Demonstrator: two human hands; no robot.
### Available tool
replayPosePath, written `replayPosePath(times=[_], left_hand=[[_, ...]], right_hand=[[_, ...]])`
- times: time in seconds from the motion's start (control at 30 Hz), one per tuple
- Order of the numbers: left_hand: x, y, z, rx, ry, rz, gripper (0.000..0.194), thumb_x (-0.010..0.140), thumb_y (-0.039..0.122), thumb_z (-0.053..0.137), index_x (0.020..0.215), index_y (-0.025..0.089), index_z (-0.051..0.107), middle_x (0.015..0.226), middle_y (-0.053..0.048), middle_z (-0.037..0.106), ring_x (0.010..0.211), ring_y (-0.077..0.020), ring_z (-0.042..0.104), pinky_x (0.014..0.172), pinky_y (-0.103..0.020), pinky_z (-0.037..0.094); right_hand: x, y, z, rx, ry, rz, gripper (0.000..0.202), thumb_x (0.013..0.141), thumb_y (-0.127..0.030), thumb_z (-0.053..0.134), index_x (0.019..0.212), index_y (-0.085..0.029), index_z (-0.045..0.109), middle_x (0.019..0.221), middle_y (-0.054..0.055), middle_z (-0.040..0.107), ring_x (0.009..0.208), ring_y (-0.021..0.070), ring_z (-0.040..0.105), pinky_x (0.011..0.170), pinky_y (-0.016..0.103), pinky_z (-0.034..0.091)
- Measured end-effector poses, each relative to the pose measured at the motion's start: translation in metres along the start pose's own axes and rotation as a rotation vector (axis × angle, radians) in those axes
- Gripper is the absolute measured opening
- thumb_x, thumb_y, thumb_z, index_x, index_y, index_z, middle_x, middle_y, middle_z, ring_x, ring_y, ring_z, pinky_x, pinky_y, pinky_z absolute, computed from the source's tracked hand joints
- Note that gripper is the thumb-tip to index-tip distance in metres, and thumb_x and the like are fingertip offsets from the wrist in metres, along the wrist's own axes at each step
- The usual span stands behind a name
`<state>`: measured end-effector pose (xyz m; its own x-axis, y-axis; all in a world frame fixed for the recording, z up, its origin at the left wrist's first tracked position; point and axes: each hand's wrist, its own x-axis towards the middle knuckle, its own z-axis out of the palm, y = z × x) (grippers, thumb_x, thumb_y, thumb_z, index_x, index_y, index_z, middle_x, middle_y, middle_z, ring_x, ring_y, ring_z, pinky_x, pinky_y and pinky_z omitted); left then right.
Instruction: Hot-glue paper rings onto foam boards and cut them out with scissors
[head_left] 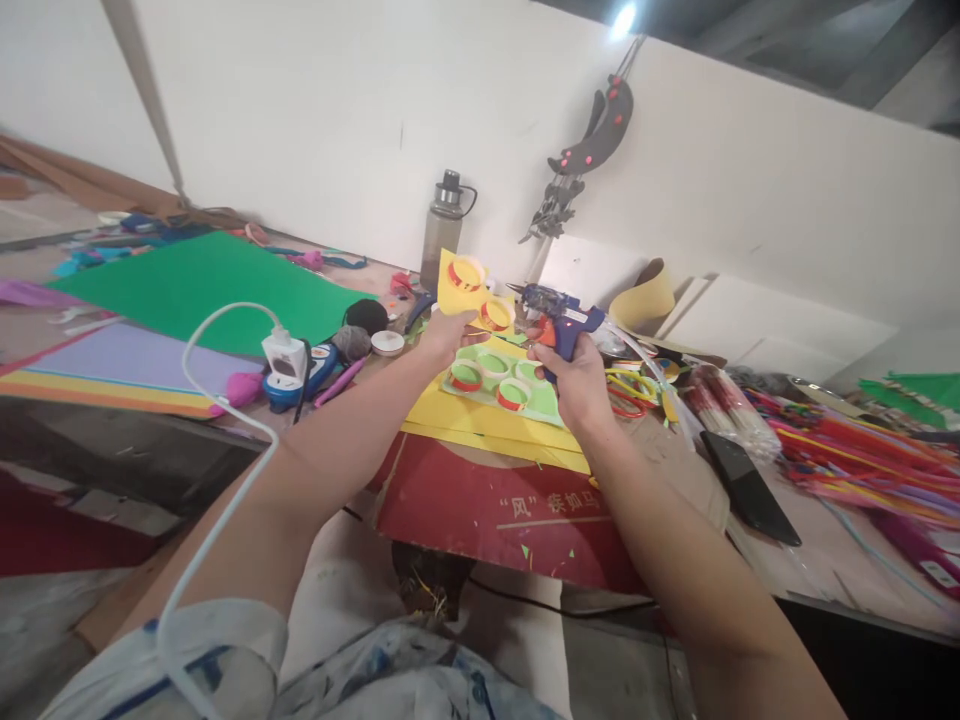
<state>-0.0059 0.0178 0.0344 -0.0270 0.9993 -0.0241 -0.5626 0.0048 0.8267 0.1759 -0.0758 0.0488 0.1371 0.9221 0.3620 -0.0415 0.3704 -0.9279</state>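
My left hand [448,337] is closed on the lower edge of a yellow sheet [452,298] that bears two red-rimmed rings [496,315]. To its right, my right hand [574,375] grips the handle of a blue glue gun [576,322], whose dark nozzle points left toward the raised sheet. Its orange trigger lies by my fingers. Below both hands a light green piece [541,401] with several similar rings rests on yellow sheets [435,412]. Those sheets lie on a red board [450,500] with white lettering.
A bottle [442,235] stands against the wall. Green sheet [202,290], white plug [286,357] and yarn balls [365,316] are at left. Phone [750,487] and pipe cleaners [862,450] lie at right. A white cable [225,500] crosses my left arm.
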Motion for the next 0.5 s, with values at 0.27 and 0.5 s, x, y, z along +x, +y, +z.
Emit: replayPosePath(times=[0.27,0.5], left_hand=[[0.004,-0.004,-0.009,0.041,0.039,0.021,0.028,0.082,0.005,0.077,0.108,0.016,0.074,0.091,-0.004,0.080,0.074,-0.0169,0.074,0.102,-0.050,0.066],[-0.003,0.003,-0.008,0.008,-0.012,0.072,0.050,0.086,0.000,0.072,0.131,0.021,0.072,0.086,-0.001,0.080,0.074,-0.0187,0.076,0.099,-0.050,0.066]], right_hand=[[-0.001,0.022,-0.013,0.021,0.091,0.044,0.042,0.070,-0.040,0.081,0.099,-0.028,0.052,0.098,0.000,0.074,0.069,0.0137,0.060,0.056,0.028,0.050],[-0.002,0.027,-0.012,0.014,-0.007,-0.034,0.033,0.077,-0.038,0.075,0.099,-0.031,0.052,0.081,-0.004,0.067,0.061,0.0158,0.055,0.056,0.032,0.051]])
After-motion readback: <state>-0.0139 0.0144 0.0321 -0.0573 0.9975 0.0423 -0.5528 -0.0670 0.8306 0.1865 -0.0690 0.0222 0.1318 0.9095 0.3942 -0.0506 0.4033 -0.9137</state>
